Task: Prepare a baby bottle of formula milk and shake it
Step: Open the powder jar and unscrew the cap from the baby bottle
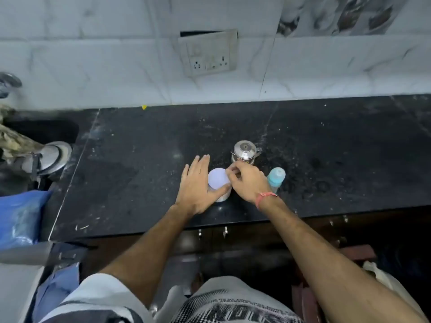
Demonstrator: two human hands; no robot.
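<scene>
A white-lidded formula jar (218, 179) stands on the black counter (140, 159) near its front edge. My left hand (198, 185) wraps the jar's left side, thumb across its front, fingers stretched out flat. My right hand (247, 180) pinches the right rim of the lid with its fingertips. A baby bottle (276, 177) with a pale blue cap stands upright just right of my right hand. A small steel kettle (245, 151) with a knobbed lid sits just behind the jar.
A tiled wall with a socket plate (210, 53) rises behind the counter. At the left are a steel lid (52, 156), a tap (8, 83) and a blue bag (21, 217). Cabinet handles (224, 231) hang below the counter edge.
</scene>
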